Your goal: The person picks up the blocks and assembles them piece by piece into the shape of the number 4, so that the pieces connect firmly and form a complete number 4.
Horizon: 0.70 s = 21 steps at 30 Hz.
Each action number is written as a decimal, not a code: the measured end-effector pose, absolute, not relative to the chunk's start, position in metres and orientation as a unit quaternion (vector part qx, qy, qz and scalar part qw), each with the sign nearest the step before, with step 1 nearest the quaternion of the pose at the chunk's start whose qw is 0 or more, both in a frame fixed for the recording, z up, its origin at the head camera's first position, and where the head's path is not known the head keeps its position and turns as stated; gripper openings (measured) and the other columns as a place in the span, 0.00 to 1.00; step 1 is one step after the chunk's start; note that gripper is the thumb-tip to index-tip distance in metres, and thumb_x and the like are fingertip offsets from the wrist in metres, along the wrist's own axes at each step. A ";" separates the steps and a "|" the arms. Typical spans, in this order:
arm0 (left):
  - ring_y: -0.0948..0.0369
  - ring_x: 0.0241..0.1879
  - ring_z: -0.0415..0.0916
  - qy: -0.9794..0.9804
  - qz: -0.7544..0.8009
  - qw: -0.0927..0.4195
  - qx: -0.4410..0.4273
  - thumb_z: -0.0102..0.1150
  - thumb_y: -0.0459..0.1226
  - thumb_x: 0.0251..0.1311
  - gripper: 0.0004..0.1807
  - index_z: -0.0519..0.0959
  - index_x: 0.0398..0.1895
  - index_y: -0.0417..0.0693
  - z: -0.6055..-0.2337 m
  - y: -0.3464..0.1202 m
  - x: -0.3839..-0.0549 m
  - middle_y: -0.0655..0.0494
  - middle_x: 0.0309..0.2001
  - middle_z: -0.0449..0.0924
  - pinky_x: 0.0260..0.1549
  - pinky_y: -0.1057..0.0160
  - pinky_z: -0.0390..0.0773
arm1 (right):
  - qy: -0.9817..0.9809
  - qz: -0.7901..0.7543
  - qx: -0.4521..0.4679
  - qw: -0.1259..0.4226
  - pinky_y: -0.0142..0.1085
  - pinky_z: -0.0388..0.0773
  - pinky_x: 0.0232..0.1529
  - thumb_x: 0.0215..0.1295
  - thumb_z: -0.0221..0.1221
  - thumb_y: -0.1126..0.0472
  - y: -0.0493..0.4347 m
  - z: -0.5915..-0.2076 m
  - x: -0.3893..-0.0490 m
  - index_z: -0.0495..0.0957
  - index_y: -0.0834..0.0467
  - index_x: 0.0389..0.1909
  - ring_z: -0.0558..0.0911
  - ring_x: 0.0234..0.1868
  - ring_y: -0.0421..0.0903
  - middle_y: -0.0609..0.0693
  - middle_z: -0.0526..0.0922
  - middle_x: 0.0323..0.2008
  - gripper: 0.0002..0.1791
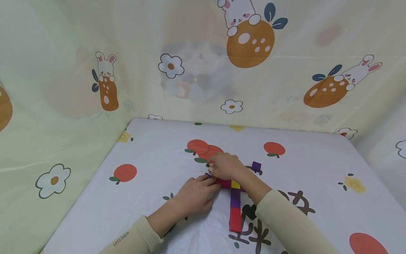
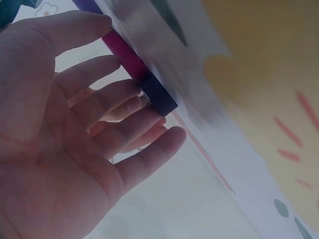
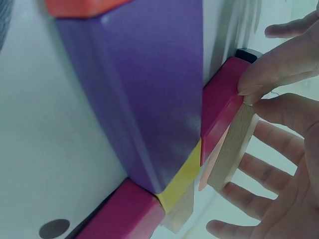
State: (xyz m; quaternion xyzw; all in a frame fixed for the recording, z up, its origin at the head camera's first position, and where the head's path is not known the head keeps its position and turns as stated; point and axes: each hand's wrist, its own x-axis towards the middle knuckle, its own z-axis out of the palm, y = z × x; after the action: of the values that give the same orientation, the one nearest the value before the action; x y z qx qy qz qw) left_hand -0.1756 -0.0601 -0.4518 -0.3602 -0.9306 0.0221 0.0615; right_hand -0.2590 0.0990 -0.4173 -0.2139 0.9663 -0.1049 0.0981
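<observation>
Small coloured blocks lie joined in a T shape. Its stem holds a red block [image 1: 235,220], a purple block [image 3: 144,84] and a yellow block [image 1: 235,184]. A magenta block [image 2: 129,56] reaches left from there, with a dark purple block [image 2: 159,95] at its end. My left hand [image 1: 196,195] lies beside that end, fingers lightly bent, fingertips against the blocks' side. Just past the row, my right hand [image 1: 225,165] pinches a plain wooden block [image 3: 234,149] by thumb and fingers. In the head view this hand mostly hides it.
A loose purple cube [image 1: 256,166] sits to the right behind the T. Another wooden piece [image 3: 179,209] shows behind the yellow block. Printed white cloth [image 1: 158,151] covers the table, and a patterned curtain [image 1: 196,31] hangs along its back edge.
</observation>
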 end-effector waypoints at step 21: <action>0.57 0.63 0.77 -0.932 0.024 0.065 -0.357 0.65 0.47 0.65 0.22 0.81 0.62 0.60 -0.451 -0.059 -0.174 0.61 0.61 0.82 0.47 0.56 0.86 | 0.959 -0.129 -0.225 0.116 0.65 0.74 0.60 0.67 0.63 0.56 0.100 -0.414 -0.256 0.83 0.51 0.58 0.81 0.55 0.53 0.50 0.86 0.51 0.19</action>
State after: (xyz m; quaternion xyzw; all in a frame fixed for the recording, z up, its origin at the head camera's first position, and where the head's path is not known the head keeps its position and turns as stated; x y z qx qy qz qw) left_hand -0.1736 -0.0594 -0.4511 -0.3565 -0.9317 0.0239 0.0648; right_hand -0.2559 0.1004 -0.4137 -0.2252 0.9588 -0.1293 0.1155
